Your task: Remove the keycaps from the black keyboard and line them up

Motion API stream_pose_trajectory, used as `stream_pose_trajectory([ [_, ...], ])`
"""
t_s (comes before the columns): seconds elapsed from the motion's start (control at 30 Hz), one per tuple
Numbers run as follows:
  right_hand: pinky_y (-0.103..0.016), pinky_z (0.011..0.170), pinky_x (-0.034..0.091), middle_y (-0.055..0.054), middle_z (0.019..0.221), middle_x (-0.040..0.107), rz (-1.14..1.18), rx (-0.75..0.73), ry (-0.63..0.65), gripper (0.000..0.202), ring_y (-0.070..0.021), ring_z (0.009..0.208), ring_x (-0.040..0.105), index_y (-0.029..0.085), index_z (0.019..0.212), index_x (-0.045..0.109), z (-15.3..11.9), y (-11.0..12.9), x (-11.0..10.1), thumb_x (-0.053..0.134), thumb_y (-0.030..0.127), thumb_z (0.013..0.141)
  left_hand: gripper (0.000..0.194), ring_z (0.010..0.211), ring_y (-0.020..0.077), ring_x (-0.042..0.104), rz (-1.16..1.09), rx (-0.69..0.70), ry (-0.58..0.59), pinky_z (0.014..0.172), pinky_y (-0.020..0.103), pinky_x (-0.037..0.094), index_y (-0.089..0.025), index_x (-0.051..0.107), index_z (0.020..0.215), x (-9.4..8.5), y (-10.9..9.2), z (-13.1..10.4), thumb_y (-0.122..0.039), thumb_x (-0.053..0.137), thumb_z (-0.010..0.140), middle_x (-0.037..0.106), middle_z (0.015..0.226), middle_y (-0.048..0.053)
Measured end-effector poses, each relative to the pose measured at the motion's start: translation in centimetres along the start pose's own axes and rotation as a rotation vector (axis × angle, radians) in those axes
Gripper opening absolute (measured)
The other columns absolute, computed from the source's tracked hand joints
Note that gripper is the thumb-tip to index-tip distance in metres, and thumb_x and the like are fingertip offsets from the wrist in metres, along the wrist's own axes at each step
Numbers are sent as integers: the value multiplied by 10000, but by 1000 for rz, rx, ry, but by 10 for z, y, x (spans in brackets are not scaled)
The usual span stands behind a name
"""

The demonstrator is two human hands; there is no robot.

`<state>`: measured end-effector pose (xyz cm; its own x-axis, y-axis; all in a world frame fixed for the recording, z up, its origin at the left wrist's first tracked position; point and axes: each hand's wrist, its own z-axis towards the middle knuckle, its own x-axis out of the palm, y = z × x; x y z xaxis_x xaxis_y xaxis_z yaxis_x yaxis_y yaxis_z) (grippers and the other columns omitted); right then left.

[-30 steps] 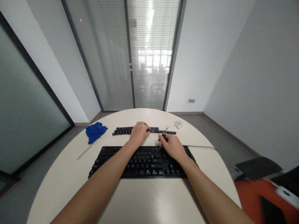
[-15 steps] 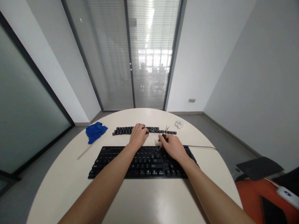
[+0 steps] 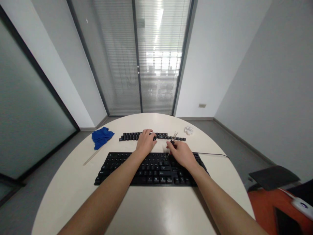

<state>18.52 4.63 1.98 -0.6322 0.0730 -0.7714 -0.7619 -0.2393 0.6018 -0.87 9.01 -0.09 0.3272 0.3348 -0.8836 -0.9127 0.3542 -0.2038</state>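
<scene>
A black keyboard (image 3: 156, 180) lies across the table in front of me, its upper rows stripped of keycaps. Behind it, loose black keycaps (image 3: 129, 136) stand in rows. My left hand (image 3: 146, 141) rests over these rows, with fingers curled and pinching a dark keycap (image 3: 154, 138) at its right side. Above the keyboard's upper right part, my right hand (image 3: 181, 151) grips a keycap puller with a black handle (image 3: 172, 142). Wire ends stick out of it, one pair pointing away from me and one down towards the keys.
A blue cloth (image 3: 102, 137) lies at the left, with a thin wooden stick (image 3: 93, 156) beside it. A small whitish clump (image 3: 188, 130) sits at the back right. The keyboard's cable (image 3: 212, 153) runs right across the round table (image 3: 151, 209). An orange chair (image 3: 262, 207) stands at the right.
The whole view has shifted slightly, so things appear a little further right. Both hands keep nearly the same place and grip relative to the keyboard and keycaps.
</scene>
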Motion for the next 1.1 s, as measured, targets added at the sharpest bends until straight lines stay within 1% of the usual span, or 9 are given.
stream_pose_trajectory([
  [0.1, -276, 675, 446, -84, 671, 722, 5, -8, -4, 448, -228, 713, 685, 176, 757, 724, 1, -1, 1, 455, 478, 948, 236, 1108, 267, 498, -14, -18, 20, 960, 410, 422, -181, 631, 1072, -13, -11, -13, -266, 653, 852, 588, 1132, 101],
  [0.2, -281, 678, 444, -82, 655, 712, -6, -3, -3, 465, -226, 696, 679, 174, 721, 709, 1, -1, 2, 448, 485, 948, 214, 1045, 263, 540, -67, -24, 75, 944, 412, 440, -163, 610, 1047, -24, -22, -37, -291, 606, 877, 615, 1071, 102],
  [0.3, -286, 670, 438, -71, 646, 703, 1, -26, 12, 478, -221, 673, 668, 174, 697, 688, 0, 1, 2, 432, 487, 952, 275, 1066, 268, 555, -199, 47, 131, 952, 419, 452, -159, 585, 1116, -29, -26, -62, -337, 566, 908, 627, 1115, 116],
  [0.4, -283, 654, 438, -57, 645, 695, 65, -92, 49, 486, -207, 649, 653, 174, 677, 665, -2, 4, 2, 428, 496, 953, 312, 1105, 257, 559, -287, 129, 186, 981, 411, 444, -178, 559, 1204, -30, -22, -77, -341, 519, 941, 631, 1177, 103],
  [0.53, -275, 637, 451, -45, 679, 699, 197, -171, 139, 464, -186, 627, 644, 164, 733, 671, -7, 11, 3, 440, 500, 954, 290, 1082, 254, 573, -285, 126, 212, 971, 413, 449, -182, 584, 1184, -33, -12, -82, -321, 538, 934, 651, 1149, 94],
  [0.63, -269, 672, 475, -40, 739, 714, 296, -236, 219, 389, -184, 683, 663, 163, 807, 679, -13, 20, 3, 476, 462, 950, 245, 1064, 247, 573, -285, 102, 158, 952, 404, 456, -182, 602, 1137, -37, -5, -84, -294, 543, 928, 653, 1117, 91],
  [0.73, -265, 703, 478, -32, 751, 717, 319, -301, 279, 353, -185, 722, 667, 173, 802, 677, -18, 28, 4, 492, 433, 953, 192, 1026, 229, 572, -283, 104, 111, 937, 386, 457, -193, 620, 1074, -44, 0, -88, -227, 482, 945, 659, 1054, 70],
  [0.93, -263, 722, 471, -27, 762, 706, 307, -367, 306, 362, -177, 741, 649, 172, 841, 695, -21, 32, 9, 484, 439, 964, 199, 1030, 215, 558, -306, 258, 223, 958, 370, 452, -201, 633, 1053, -55, 13, -88, -166, 494, 915, 642, 1070, 57],
  [1.1, -272, 729, 476, -43, 808, 723, 275, -421, 317, 388, -179, 746, 641, 170, 849, 709, -20, 30, 13, 485, 467, 961, 211, 1029, 217, 547, -321, 274, 209, 957, 385, 451, -203, 638, 1049, -50, 16, -87, -147, 498, 901, 623, 1072, 60],
])
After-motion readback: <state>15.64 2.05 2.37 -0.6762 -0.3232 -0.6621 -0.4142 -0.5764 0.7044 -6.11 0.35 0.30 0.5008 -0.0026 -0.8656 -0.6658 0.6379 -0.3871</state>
